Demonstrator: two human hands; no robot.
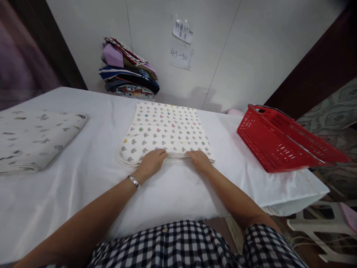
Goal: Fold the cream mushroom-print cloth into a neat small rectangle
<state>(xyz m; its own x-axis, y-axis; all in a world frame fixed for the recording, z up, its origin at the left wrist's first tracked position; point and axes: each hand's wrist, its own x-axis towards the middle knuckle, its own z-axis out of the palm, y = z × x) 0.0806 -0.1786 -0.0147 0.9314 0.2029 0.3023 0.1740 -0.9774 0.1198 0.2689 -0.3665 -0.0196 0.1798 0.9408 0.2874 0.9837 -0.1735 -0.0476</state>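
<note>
while both hands are pinching the cloth (164, 130) at its 6 o'clock edge, left hand (152, 162) and right hand (198, 159) fingers are curling onto soft, light, floppy folds.

- Both arms reach forward from the lower edge of the view, bare from the short checked sleeves down, and converge toward the middle.
- The left hand (151, 162) lies palm down, knuckles up, fingers curled forward with the tips tucked out of sight.
- A metal bracelet (134, 181) circles the left wrist.
- The right hand (198, 159) lies palm down just beside the left, apart from it, fingers pointing inward and bent at the tips.
</note>
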